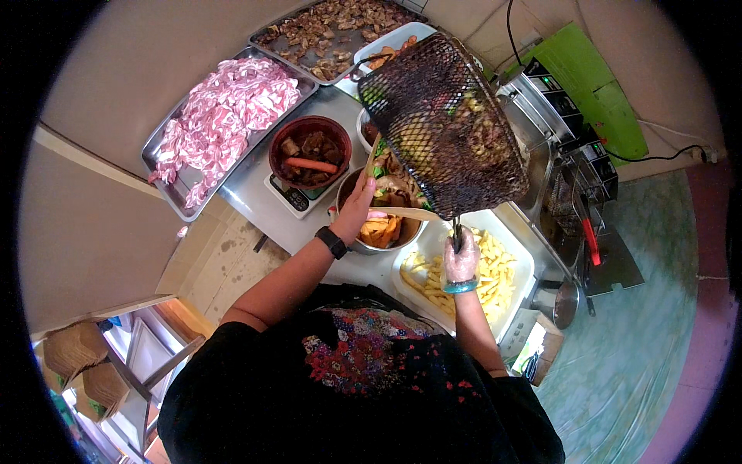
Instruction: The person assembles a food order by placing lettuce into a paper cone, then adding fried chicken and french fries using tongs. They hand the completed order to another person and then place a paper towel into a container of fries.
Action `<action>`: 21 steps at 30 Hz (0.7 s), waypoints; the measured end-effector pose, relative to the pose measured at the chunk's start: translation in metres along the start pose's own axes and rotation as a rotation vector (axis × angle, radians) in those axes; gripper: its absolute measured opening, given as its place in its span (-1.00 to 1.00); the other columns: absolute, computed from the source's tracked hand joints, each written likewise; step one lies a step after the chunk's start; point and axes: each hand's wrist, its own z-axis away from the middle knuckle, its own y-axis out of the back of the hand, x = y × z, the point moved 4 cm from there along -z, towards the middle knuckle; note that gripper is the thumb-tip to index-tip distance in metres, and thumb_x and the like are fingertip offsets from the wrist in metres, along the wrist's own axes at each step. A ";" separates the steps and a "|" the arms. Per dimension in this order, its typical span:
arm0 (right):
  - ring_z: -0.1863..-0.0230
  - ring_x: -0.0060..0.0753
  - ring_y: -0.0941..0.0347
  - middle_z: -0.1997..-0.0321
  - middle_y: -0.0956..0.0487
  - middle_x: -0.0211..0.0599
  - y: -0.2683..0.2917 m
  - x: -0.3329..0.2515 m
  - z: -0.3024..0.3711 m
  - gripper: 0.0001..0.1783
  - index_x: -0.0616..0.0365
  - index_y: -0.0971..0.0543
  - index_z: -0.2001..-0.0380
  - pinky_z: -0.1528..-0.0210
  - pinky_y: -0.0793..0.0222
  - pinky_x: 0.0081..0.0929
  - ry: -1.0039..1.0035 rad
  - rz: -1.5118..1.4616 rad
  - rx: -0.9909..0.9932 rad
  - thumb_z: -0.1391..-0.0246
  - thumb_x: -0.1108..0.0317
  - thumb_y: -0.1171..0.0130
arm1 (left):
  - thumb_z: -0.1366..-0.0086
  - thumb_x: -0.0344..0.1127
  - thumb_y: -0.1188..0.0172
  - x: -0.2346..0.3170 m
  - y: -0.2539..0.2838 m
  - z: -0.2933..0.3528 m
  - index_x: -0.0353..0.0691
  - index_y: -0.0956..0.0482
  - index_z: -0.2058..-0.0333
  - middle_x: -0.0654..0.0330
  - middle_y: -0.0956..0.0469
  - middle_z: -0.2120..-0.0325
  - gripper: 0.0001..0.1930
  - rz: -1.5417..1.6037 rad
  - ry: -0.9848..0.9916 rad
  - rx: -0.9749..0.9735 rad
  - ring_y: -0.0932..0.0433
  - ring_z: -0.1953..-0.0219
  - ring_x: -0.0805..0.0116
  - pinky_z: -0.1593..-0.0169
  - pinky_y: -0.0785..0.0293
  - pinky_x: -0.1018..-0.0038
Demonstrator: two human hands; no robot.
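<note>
My right hand (462,261), in a clear plastic glove, is closed round the black handle of a dark wire-mesh basket (421,116). The basket is raised and tilted over the table, with browned, greenish food seen through its mesh. To its left, my left hand (355,213) is closed on a tan V-shaped thing (403,213) whose two edges spread apart; its exact kind is unclear. Between those edges lie mushroom-like pieces and green vegetables (396,175). Under my left hand stands a metal bowl (416,233) with orange pieces, partly hidden.
Left lie a tray of raw sliced meat (232,108) and a dark red bowl (284,124) on a scale (292,198). Cut potatoes fill a white tub (525,271). Browned pieces cover a far tray (259,35). A fryer (550,100) and red-handled basket (590,236) stand right.
</note>
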 end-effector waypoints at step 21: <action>0.81 -0.72 -0.03 0.71 -0.20 -0.56 0.018 -0.035 -0.026 -0.72 0.17 -0.34 0.28 0.80 0.06 -0.73 -0.410 -0.901 -0.067 0.18 0.48 0.04 | -0.22 -0.09 0.03 0.009 0.011 -0.019 -0.28 0.01 -0.11 0.03 -0.16 -0.05 -0.39 0.234 0.189 -0.041 -0.21 -0.06 0.19 0.02 -0.33 0.40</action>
